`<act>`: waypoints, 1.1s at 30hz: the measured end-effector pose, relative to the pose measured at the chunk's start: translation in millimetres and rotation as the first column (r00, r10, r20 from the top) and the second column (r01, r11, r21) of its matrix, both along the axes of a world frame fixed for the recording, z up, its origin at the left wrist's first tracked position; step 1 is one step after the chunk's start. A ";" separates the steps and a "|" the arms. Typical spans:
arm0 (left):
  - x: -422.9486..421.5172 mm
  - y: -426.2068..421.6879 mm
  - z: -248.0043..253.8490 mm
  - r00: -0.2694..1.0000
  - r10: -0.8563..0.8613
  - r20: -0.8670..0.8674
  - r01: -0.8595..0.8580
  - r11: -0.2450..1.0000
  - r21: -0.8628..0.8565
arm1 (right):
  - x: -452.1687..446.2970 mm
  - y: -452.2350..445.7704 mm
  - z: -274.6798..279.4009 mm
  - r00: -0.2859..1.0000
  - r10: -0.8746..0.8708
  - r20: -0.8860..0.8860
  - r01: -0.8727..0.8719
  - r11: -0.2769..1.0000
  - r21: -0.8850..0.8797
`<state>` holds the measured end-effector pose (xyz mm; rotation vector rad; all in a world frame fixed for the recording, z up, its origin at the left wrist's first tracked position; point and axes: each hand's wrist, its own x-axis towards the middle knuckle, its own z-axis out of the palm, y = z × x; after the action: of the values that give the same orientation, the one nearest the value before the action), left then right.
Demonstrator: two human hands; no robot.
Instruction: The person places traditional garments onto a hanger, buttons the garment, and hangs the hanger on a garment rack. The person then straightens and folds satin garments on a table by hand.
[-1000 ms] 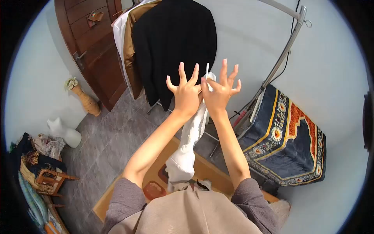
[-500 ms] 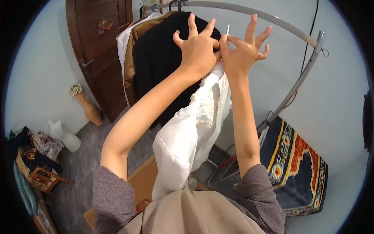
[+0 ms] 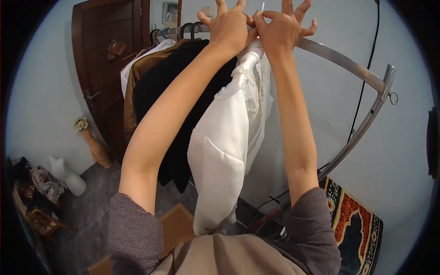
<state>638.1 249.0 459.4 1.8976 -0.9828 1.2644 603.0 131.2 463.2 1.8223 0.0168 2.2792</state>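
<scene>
Garment (image 3: 217,146), white and beaded, is hanging below twelve o'clock from your left hand (image 3: 229,30) and right hand (image 3: 278,32), both pinching at its top, spare fingers spreading, and you're lifting it higher now, bringing the work up to the two-o'clock rail (image 3: 339,56).

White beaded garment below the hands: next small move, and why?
Probably ease the slim white upright piece toward the curved silver metal rail. The right hand pinches at the piece's base, the left hand is raised beside it, both overlap the rail in view, and the white beaded fabric garment hangs below. Contact with the rail is unclear.
</scene>
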 end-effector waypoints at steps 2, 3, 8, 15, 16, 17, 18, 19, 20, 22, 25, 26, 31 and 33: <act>2.5 -7.1 3.6 0.998 0.048 -0.049 -0.047 0.999 0.022 | 12.5 -12.0 -0.3 1.000 -0.018 -0.016 0.018 1.000 0.004; 7.3 -11.7 4.1 0.998 0.064 -0.024 -0.063 0.998 0.022 | 12.9 -13.7 -0.4 1.000 -0.016 -0.026 0.016 1.000 0.008; 32.1 -28.1 -3.2 0.996 0.079 0.047 -0.079 0.997 0.010 | 20.8 -13.3 -1.0 0.984 0.137 -0.114 -0.119 0.980 0.158; 78.9 -42.1 -32.5 0.988 0.099 0.120 -0.107 0.992 0.062 | 58.6 -30.0 -25.6 0.984 0.023 -0.174 -0.005 0.995 0.099; 80.0 -40.1 -38.0 0.989 0.098 0.108 -0.105 0.993 0.055 | 60.3 -29.2 -31.1 0.983 0.013 -0.181 0.002 0.997 0.083; 83.8 -39.3 -43.6 0.991 0.096 0.094 -0.101 0.994 0.053 | 64.6 -30.1 -34.1 0.988 -0.017 -0.152 0.024 0.999 0.043; 84.0 -38.0 -45.0 0.991 0.096 0.098 -0.102 0.993 0.063 | 68.3 -31.6 -36.3 0.991 -0.048 -0.122 0.048 0.999 0.004; 85.3 -34.7 -43.3 0.983 0.112 0.148 -0.126 0.988 0.092 | 71.4 -32.7 -38.5 0.993 -0.078 -0.091 0.075 0.997 -0.034; 86.7 -30.0 -41.5 0.973 0.124 0.197 -0.150 0.981 0.123 | 72.8 -33.8 -44.7 0.990 -0.119 -0.071 0.113 0.991 -0.074; 83.8 -17.9 -34.2 0.952 0.208 0.224 -0.267 0.923 0.279 | 70.5 -33.9 -67.7 0.979 -0.200 -0.031 0.193 0.969 -0.154; 77.0 13.8 -35.3 0.998 0.060 -0.005 -0.053 0.913 0.405 | 60.9 -21.5 -137.8 0.987 0.120 -0.104 -0.123 0.992 -0.027; 67.5 29.5 -41.1 0.998 0.018 0.057 -0.041 0.900 0.435 | 53.7 -19.2 -167.0 0.968 0.207 -0.140 -0.193 0.976 0.104; -27.1 86.9 -66.9 0.943 0.112 0.314 -0.284 0.764 0.580 | 46.1 9.3 -256.0 0.765 0.644 0.033 -0.459 0.508 0.729; -50.5 92.8 -80.2 0.907 0.205 0.368 -0.398 0.701 0.592 | 42.7 32.3 -270.2 0.742 0.670 -0.021 -0.476 0.549 0.687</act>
<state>587.6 341.8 379.2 2.5594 -1.4510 1.5404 645.7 163.5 193.0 2.8830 -0.1673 2.6274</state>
